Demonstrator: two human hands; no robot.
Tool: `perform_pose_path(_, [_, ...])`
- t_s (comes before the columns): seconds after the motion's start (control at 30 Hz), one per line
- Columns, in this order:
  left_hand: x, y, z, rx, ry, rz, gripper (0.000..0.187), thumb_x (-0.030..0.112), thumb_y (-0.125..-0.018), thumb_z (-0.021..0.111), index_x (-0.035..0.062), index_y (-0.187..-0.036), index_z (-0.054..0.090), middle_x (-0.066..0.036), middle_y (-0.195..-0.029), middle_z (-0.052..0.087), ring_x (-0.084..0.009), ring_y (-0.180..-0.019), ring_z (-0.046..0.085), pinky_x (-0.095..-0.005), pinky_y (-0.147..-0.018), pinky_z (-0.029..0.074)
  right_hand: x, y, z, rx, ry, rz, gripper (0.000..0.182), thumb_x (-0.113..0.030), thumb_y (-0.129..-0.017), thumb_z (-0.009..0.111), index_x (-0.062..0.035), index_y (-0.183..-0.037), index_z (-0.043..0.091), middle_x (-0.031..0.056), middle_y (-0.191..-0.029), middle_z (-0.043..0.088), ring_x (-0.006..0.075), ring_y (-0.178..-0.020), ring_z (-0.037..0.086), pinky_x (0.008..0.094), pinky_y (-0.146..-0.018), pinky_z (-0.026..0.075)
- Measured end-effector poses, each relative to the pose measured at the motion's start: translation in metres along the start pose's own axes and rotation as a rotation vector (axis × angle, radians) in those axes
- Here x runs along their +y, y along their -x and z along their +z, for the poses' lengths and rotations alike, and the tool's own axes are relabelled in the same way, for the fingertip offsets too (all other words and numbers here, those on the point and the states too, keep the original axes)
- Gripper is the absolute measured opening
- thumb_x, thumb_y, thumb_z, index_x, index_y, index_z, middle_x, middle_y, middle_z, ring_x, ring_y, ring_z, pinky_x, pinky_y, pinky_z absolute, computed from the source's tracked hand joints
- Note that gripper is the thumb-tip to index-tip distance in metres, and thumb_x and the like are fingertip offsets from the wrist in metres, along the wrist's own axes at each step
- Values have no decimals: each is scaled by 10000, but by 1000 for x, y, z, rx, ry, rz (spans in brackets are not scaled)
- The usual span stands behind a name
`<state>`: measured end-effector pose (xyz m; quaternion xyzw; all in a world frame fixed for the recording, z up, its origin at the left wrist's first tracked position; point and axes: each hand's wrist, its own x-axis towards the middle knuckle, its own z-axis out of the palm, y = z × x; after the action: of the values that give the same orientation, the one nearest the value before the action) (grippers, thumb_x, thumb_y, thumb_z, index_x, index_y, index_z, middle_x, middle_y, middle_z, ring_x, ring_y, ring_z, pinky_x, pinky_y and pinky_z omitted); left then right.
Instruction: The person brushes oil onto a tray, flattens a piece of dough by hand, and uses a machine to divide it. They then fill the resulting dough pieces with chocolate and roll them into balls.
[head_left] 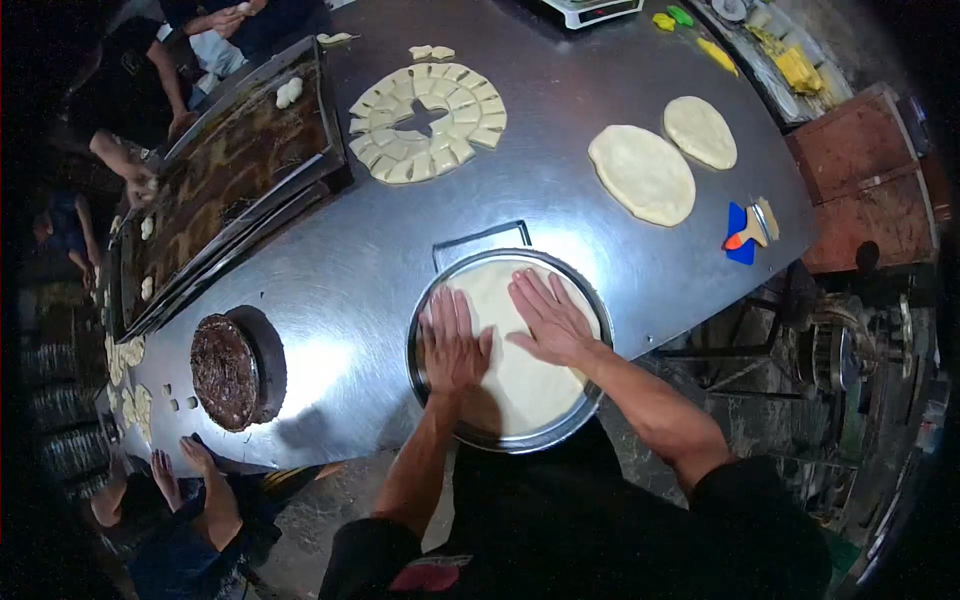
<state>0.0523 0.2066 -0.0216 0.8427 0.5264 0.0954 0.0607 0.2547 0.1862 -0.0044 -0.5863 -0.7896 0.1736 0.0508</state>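
A round metal pan (594, 402) sits at the near edge of the steel table, with a flat sheet of pale dough (520, 385) covering its bottom. My left hand (455, 345) lies flat on the left part of the dough, fingers pointing away from me. On the upper right part, my right hand (552, 318) presses down with its fingers spread and nothing held. Just behind the pan is a thin dark metal bar bent at right angles (482, 238). Two dough discs (642, 176) (700, 132) rest on the table at the right.
A pastry brush (757, 222) lies over a blue scraper (738, 240) at the right. Cut dough pieces form a ring (428, 125) at the back. Stacked baking trays (240, 165) and a round brown-coated pan (224, 372) are leftward. Co-workers' hands (198, 455) show at left.
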Motion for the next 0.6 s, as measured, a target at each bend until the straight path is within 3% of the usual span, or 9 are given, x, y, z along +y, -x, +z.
perform_pose_path(0.07, [9,22,-4,25,48,-52,707,381,-895,524,-23,-1426,288,-264,-1482,257,-404,-1375,263,-563,-1111,187,5,-10,-1,57,-91,-99,613,-416,-950,453,-1,-1395,379,153,-1507,294,285,-1425,203,491,-1159,112])
perform_pose_path(0.13, [20,18,-19,87,102,-71,714,379,-895,526,-1,-1443,268,-263,-1499,219,-411,-1391,225,-579,-1115,158,17,-20,-25,-73,-639,-36,539,-364,-968,432,19,-1346,442,183,-1440,397,304,-1389,290,488,-1150,158])
perform_pose_path(0.2, [36,11,-42,96,8,14,744,324,-853,573,0,-1440,251,-235,-1501,240,-415,-1370,266,-590,-1100,172,1,-3,-45,230,-801,115,494,-330,-974,425,40,-1295,490,220,-1357,477,347,-1346,356,489,-1138,193])
perform_pose_path(0.23, [39,-3,-34,96,158,172,685,311,-868,548,18,-1434,294,-211,-1499,269,-389,-1388,245,-571,-1113,156,-6,6,-47,238,-708,189,526,-358,-976,421,33,-1325,460,200,-1417,418,344,-1383,289,492,-1144,164])
perform_pose_path(0.27, [41,-25,-25,-107,211,306,640,334,-893,521,29,-1424,339,-175,-1495,304,-354,-1395,252,-544,-1121,167,-7,14,-32,234,-712,193,526,-358,-976,421,33,-1325,460,200,-1417,418,344,-1383,289,492,-1144,164])
perform_pose_path(0.33, [30,-36,-3,-97,120,379,630,373,-906,504,35,-1420,365,-154,-1496,319,-331,-1397,259,-526,-1120,187,-4,30,-3,201,-5,139,562,-376,-975,414,31,-1362,410,193,-1466,348,342,-1413,214,496,-1150,132])
perform_pose_path(0.47, [31,-27,-2,-41,87,138,620,353,-900,519,21,-1406,382,-153,-1475,357,-342,-1380,292,-532,-1116,201,10,0,-12,63,-252,85,646,-428,-947,452,10,-1410,348,207,-1493,289,333,-1431,158,500,-1158,93])
perform_pose_path(0.5, [28,-26,-2,-148,27,97,596,300,-893,525,13,-1398,392,-175,-1462,370,-356,-1373,301,-542,-1116,194,-4,-1,-16,57,-203,166,665,-462,-952,420,4,-1419,343,199,-1507,269,323,-1437,142,496,-1166,64])
perform_pose_path(0.6, [21,-43,7,-113,163,412,624,292,-879,545,21,-1414,370,-217,-1484,309,-401,-1381,265,-564,-1124,155,-23,12,5,84,-92,294,711,-494,-977,306,-17,-1483,159,172,-1565,74,288,-1455,36,485,-1167,0])
